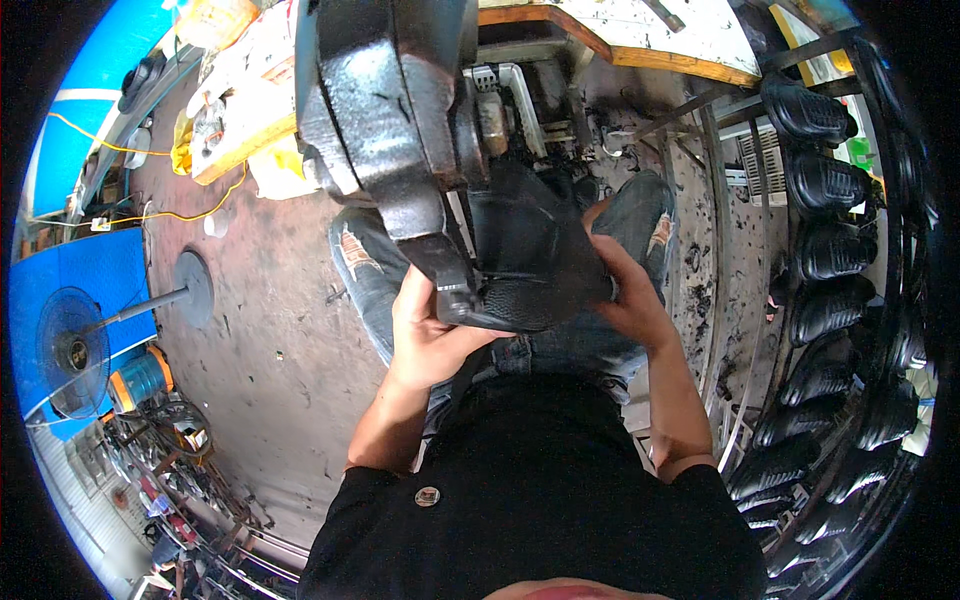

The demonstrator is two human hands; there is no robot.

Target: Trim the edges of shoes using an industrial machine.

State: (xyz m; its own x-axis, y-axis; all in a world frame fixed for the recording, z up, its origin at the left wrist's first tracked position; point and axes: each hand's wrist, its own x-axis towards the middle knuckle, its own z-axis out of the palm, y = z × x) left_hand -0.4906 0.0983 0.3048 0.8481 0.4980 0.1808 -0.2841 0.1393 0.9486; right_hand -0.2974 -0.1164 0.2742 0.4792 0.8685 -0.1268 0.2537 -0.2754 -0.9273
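A black shoe [535, 235] is between my two hands, close under the dark metal head of a machine [375, 110]. The machine's narrow lower end comes down at the shoe's left edge, beside its textured part. My left hand [435, 335] grips the shoe from the near left, its thumb and fingers partly hidden behind the shoe and the metal. On the right side, my right hand [632, 295] is wrapped round the shoe's edge, with some fingertips out of sight. A hex bolt [491, 123] sticks out of the machine's right side.
Racks along the right hold several black shoes [835, 250]. A white-topped table with a wooden edge [685, 62] stands at the far right, another cluttered table [235, 150] at the far left. A standing fan [75, 350] is on the left. Dark scraps litter the floor [260, 350].
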